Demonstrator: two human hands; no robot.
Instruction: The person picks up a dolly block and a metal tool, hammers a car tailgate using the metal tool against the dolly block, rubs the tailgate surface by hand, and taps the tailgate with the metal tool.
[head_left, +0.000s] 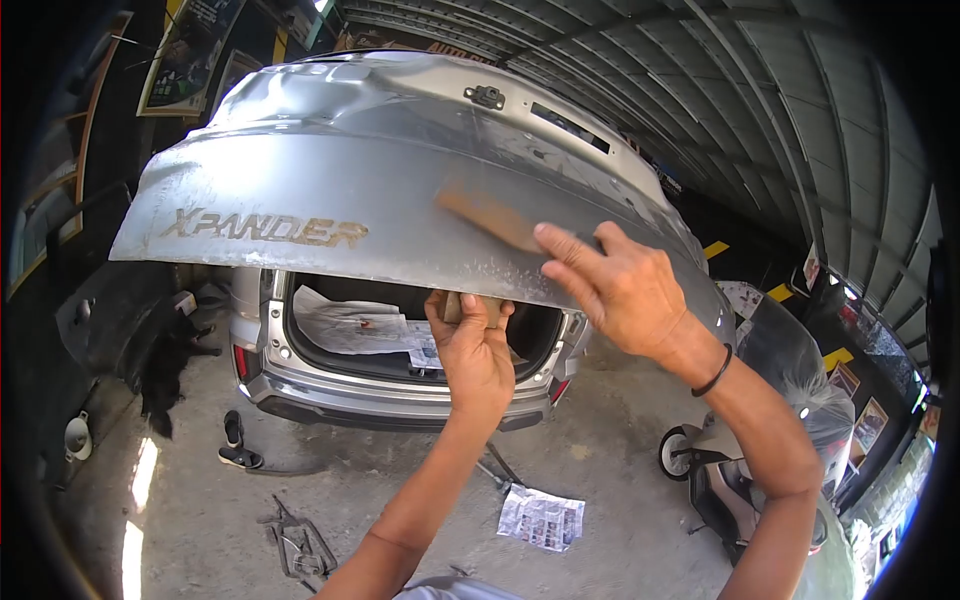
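left hand [478, 350] tight on block [490, 310], right hand [638, 290] half-curled on blurred strip [487, 218]

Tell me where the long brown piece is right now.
In the head view, the long brown piece is near the middle, over the grey car panel, right of the XPANDER lettering, its lower end at the right hand.

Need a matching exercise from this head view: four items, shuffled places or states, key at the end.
1. Left hand
2. Right hand
3. Black band
4. Dark sandals

A. On the concrete floor
B. Gripping a blurred brown tool
C. At the tailgate's lower edge, holding a block
D. Around a wrist

Pairs: 1-C, 2-B, 3-D, 4-A
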